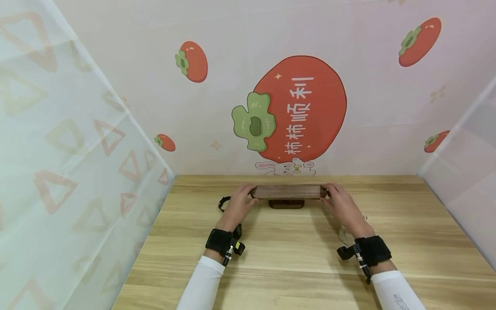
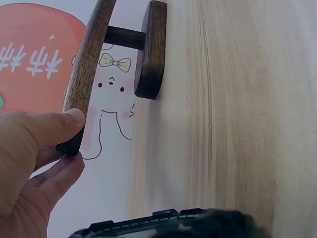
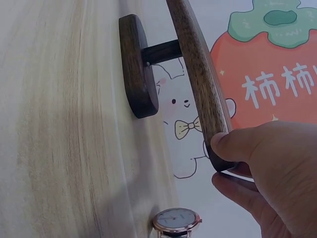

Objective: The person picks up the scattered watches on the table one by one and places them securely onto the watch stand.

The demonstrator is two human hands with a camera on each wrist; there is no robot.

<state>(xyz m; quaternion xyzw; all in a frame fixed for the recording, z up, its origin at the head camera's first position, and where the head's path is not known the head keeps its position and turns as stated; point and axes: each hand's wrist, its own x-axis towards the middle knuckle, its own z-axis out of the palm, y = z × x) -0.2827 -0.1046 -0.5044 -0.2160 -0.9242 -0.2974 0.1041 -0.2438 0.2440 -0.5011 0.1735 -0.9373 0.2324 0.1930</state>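
Note:
A dark brown wooden T-bar stand (image 1: 287, 192) has a long horizontal bar on a short post (image 2: 125, 37) above a rounded base (image 2: 152, 54). My left hand (image 1: 237, 206) pinches the bar's left end, thumb on the near side and fingers behind or beneath it. At the opposite end, my right hand (image 1: 345, 209) holds the bar in the same way, thumb on its face (image 3: 210, 99). The base sits at the wooden table in both wrist views. In the head view the bar hides most of the post.
A black strap-like loop (image 1: 222, 204) lies left of my left hand. Beside my right wrist is a wristwatch (image 3: 176, 219) with a pale dial and rose-gold case. The wooden table (image 1: 286, 262) meets a printed back wall (image 1: 372, 142); patterned side panels stand left and right.

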